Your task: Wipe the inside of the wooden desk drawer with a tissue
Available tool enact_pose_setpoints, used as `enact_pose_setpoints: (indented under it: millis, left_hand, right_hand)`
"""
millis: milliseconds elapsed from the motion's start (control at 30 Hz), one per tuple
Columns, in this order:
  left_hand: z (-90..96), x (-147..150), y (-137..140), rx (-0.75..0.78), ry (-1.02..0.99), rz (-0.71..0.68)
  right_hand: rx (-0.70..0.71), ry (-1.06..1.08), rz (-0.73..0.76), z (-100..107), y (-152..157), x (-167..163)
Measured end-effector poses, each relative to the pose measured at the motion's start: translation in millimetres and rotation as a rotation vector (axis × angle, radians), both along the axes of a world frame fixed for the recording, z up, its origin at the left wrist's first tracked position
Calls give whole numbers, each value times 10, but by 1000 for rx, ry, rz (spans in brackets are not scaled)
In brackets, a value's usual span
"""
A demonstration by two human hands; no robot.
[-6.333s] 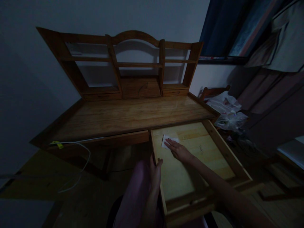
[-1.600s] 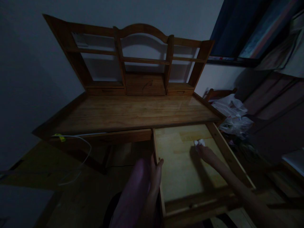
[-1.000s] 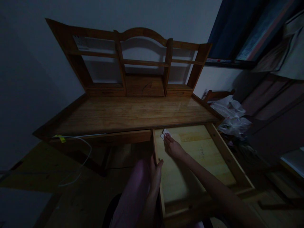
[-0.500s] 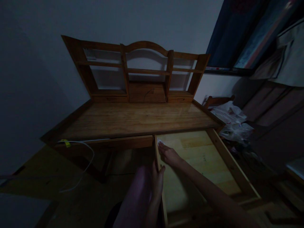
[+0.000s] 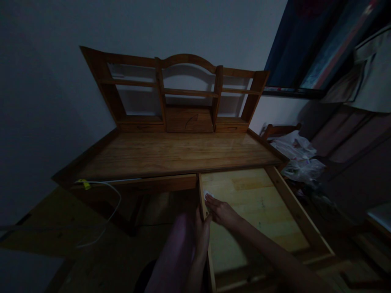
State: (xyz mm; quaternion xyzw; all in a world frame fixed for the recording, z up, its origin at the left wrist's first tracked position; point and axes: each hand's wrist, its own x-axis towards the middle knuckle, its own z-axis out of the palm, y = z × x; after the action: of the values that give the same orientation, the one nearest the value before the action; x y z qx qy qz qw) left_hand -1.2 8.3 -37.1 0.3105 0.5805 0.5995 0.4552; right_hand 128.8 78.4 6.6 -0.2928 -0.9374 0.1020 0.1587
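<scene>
Dimly lit, head view, the only one. Wooden desk (image 5: 171, 152) against a pale grey wall; top is honey-brown plank, smooth with a faint sheen at the right end. On its back edge stands a shelf unit (image 5: 180, 95), same wood, arched middle bay, square side bays, thin cross shelves. White cable (image 5: 105, 203) hangs from the desk's front left edge in a loop, with a yellow tag near its upper end. Floor below is brown and dark; detail lost.

Drawer (image 5: 285, 185) stands pulled out at the desk's right, shallow, straight-sided; its bottom is paler, yellowish board with visible grain.

Left hand (image 5: 202, 230) rests on the drawer's left wall, fingers draped on the outer face, thumb hooked over the top edge into the drawer; a loose grasp on the wall.

Right hand (image 5: 221, 209) lies palm down on the drawer bottom, near the left wall, fingers stretched flat. Under the fingertips, a small white cloth (image 5: 206, 193), crumpled, only a corner showing, touching or just beside the left wall. Pressed flat, not pinched.

Right of the desk: a wooden chair (image 5: 276, 130) piled with crinkled plastic bags (image 5: 297, 156). Dark curtain (image 5: 293, 44) above; draped cloth further right, blurred.
</scene>
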Motion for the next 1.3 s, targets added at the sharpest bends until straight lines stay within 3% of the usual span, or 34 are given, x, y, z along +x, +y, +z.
enact_pose_setpoints:
  millis: [300, 533, 800, 1100, 1300]
  left_hand:
    - [-9, 18, -13, 34, -63, -17]
    - [92, 24, -56, -31, -129, 6]
    - [119, 15, -56, -89, -120, 5]
    - [161, 13, -73, -77, -110, -8]
    - [162, 13, -73, -62, -88, -4]
  right_hand:
    - [-72, 18, 13, 159, -20, 400]
    - [34, 39, -269, 45, 471, 1017]
    - [78, -144, -646, 39, 933, 1647]
    - [68, -253, -805, -162, 1063, 2637]
    - [79, -338, -856, -206, 971, 2863]
